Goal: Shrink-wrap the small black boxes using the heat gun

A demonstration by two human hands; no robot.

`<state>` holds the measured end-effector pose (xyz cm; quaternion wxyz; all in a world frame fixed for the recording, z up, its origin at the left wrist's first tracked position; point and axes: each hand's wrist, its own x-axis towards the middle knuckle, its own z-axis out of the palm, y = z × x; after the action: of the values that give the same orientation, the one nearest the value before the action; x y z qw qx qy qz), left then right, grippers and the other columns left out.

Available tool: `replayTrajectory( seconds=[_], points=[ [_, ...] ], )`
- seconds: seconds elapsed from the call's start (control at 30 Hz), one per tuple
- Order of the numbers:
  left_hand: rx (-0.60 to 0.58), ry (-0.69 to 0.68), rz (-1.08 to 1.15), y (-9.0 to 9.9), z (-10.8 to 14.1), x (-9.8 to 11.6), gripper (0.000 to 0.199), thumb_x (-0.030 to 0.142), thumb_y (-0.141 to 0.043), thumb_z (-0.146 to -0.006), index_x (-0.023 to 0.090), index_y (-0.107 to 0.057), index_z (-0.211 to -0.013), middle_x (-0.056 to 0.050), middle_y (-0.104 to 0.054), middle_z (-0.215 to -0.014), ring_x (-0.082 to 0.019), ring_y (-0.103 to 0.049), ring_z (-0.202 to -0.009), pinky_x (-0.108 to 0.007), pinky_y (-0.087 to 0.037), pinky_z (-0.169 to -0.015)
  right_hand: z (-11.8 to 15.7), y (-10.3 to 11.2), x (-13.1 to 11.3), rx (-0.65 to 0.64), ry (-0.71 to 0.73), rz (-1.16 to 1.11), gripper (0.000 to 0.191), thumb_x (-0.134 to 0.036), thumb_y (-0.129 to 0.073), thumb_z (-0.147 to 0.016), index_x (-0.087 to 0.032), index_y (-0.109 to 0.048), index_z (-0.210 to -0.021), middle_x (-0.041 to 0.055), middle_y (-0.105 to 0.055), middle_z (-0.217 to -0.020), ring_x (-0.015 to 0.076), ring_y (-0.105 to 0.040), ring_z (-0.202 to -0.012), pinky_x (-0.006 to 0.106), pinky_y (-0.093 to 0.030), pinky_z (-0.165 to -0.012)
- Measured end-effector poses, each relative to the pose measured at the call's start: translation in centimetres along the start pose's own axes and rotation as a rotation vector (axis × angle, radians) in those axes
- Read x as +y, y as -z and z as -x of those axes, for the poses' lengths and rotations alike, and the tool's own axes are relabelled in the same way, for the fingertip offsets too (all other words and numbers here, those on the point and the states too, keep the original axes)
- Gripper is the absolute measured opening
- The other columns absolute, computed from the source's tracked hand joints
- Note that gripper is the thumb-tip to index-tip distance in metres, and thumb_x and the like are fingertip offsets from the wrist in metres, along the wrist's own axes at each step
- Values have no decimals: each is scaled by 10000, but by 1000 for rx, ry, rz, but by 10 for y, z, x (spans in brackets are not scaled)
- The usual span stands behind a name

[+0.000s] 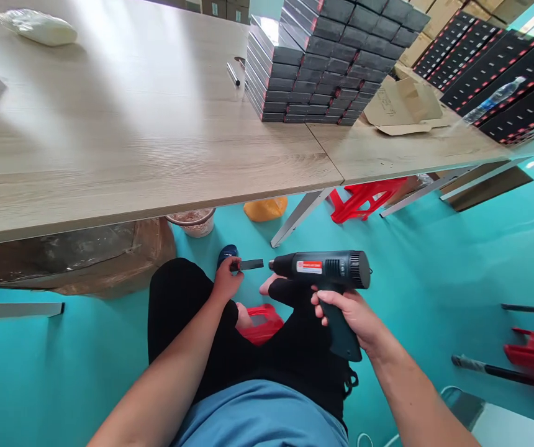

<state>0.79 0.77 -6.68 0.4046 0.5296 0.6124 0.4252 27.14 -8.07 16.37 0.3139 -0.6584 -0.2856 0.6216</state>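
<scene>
Your right grip [336, 305] wraps one heat gun [327, 266]; your left grip [228, 278] pinches one dark strip [252, 264]. One white packet [46, 30] lies on the counter [131, 155].

Workshop with stacked boxes [323, 68]

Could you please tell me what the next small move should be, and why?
I would probably angle the heat gun slightly, so that its nozzle no longer faces the left hand: it points along the dark strip, roughly towards the fingers gripping the far end.
</scene>
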Motion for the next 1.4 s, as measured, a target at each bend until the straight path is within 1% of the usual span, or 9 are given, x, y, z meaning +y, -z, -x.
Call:
replayTrajectory(
  seconds=[0.13,0.23,0.43,0.57,0.7,0.9,1.07,1.2,1.4],
  points=[
    [-16,-66,-63,-4,-1,-3,353,93,-613,-663,235,-660,-982,-33,-708,-1028,-241,-658,-988,-388,-536,-896,12,-24,-5,-164,65,16,346,-401,-804,-736,-170,-757,-989,55,-739,-854,170,-657,-662,283,-560,-556],
    [-23,-130,-104,-4,2,-5,377,73,-605,-673,238,-661,-1008,-48,-701,-1065,-258,-649,-1040,-411,-521,-937,10,-36,-9,-141,116,56,305,-390,-784,-742,-185,-757,-967,38,-728,-818,172,-642,-653,290,-543,-549],
    [11,-147,-127,0,3,-3,339,74,-611,-690,243,-657,-980,-50,-698,-1059,-261,-643,-1046,-418,-508,-964,7,-35,-12,-204,112,134,259,-369,-756,-763,-181,-751,-941,38,-718,-797,177,-636,-644,299,-538,-547],
    [11,-149,-100,-2,3,-2,359,70,-599,-679,240,-662,-988,-52,-699,-1070,-262,-638,-1056,-426,-498,-976,9,-38,-14,-115,126,124,227,-364,-738,-782,-184,-760,-919,29,-706,-750,176,-631,-665,281,-538,-558],
    [11,-64,-25,-2,0,-1,298,118,-628,-698,229,-667,-972,-45,-705,-1028,-242,-657,-978,-395,-519,-916,8,-38,-12,-240,102,118,251,-352,-742,-788,-177,-765,-965,42,-721,-774,180,-639,-666,284,-538,-553],
    [25,31,26,4,2,10,381,66,-566,-632,226,-669,-962,-17,-696,-941,-211,-653,-892,-354,-519,-862,-5,-9,-4,90,46,88,263,-397,-767,-765,-153,-760,-861,33,-696,-670,152,-622,-605,252,-538,-555],
    [28,48,38,2,0,18,369,70,-549,-607,216,-661,-927,-20,-686,-902,-209,-645,-864,-353,-507,-864,0,-7,-1,-69,51,67,322,-420,-788,-760,-148,-769,-931,60,-743,-801,159,-644,-630,262,-549,-560],
    [15,56,55,1,1,21,366,68,-550,-607,217,-663,-922,-26,-693,-937,-212,-639,-865,-353,-500,-858,1,-15,3,11,78,70,316,-428,-779,-776,-147,-766,-919,50,-728,-758,161,-637,-636,264,-546,-567],
    [46,87,109,5,3,26,369,42,-578,-583,224,-678,-888,-14,-670,-886,-218,-623,-859,-343,-479,-864,-2,-15,4,-42,102,95,325,-444,-775,-779,-150,-770,-917,53,-729,-762,178,-647,-663,284,-551,-580]
  ],
)
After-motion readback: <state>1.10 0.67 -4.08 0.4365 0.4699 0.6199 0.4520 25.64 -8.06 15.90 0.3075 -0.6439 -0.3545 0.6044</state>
